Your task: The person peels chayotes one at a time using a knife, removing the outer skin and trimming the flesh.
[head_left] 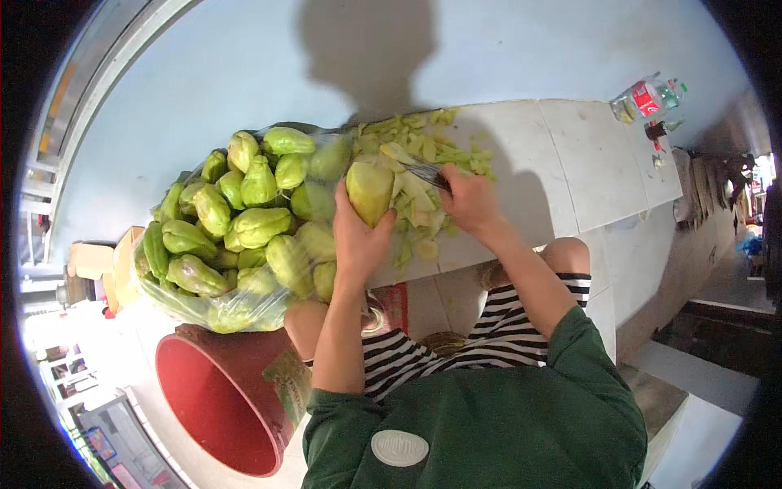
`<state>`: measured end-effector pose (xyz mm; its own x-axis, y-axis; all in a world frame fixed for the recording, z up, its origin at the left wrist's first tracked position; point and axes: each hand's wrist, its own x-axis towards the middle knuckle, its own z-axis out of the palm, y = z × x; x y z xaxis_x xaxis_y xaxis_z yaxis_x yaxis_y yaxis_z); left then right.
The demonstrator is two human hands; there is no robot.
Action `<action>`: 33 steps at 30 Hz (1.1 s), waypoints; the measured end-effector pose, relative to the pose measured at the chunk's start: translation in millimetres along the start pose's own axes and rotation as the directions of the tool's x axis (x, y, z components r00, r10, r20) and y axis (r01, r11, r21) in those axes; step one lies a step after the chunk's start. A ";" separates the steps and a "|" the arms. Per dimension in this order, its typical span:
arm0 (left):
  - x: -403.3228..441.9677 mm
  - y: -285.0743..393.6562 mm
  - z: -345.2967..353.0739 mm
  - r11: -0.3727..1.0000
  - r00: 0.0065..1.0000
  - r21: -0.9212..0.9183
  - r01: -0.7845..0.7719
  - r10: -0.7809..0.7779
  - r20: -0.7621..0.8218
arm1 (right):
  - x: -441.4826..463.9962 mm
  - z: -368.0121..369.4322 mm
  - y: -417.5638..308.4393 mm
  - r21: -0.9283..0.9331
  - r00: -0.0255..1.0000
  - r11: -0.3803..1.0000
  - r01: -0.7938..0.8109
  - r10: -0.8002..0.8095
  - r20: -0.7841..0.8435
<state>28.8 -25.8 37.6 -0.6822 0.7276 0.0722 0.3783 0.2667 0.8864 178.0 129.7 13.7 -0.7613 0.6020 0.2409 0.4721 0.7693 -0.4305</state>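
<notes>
A pale green, partly peeled chayote (371, 192) is upright in my left hand (361, 243), its fingers and thumb wrapped round the lower part. My right hand (471, 200) is closed round the dark handle of a knife (427, 173), whose grey blade points left toward the top of the chayote. By the blade's tip is a yellowish strip of peel (396, 153). Under and behind both hands, a heap of green peelings (419, 200) covers part of the tiled ledge (515, 155). To the left, a clear plastic bag (244, 314) holds many whole chayotes (259, 181).
A red bucket (216, 399) lies tipped below the bag. Far right on the ledge are a plastic bottle with a red label (648, 98) and a small dark bottle (658, 129). A cardboard box (124, 265) stands at the left. The wall (521, 49) closes off the back.
</notes>
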 end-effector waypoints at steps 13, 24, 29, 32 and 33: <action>9.1 -8.6 -28.9 0.042 0.856 -0.867 0.496 -0.190 0.481 | 7.8 -18.9 -14.6 0.252 0.983 0.963 -0.096 0.131 -0.128; 11.6 -25.3 -21.0 -0.166 0.831 -0.846 0.507 -0.164 0.531 | 3.2 -19.4 -8.7 0.294 0.988 0.945 -0.146 0.152 0.001; 3.3 -13.2 -15.6 0.050 0.929 -0.928 0.369 0.005 0.369 | -11.2 -17.1 -11.8 0.294 0.995 0.952 -0.083 0.096 -0.033; 3.1 -35.5 -4.1 0.091 0.887 -0.887 0.452 0.053 0.458 | -17.1 -12.6 -0.5 0.242 0.997 0.970 0.033 -0.015 -0.076; 2.8 -28.5 -5.2 0.094 0.886 -0.885 0.455 0.051 0.461 | -20.4 -10.8 2.0 0.204 0.995 0.976 0.081 -0.067 -0.073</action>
<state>12.9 -34.6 15.0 -0.2967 0.9496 -0.1011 -0.8288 -0.2034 0.5212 199.3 121.3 17.3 -0.7572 0.5627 0.3318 0.3080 0.7554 -0.5783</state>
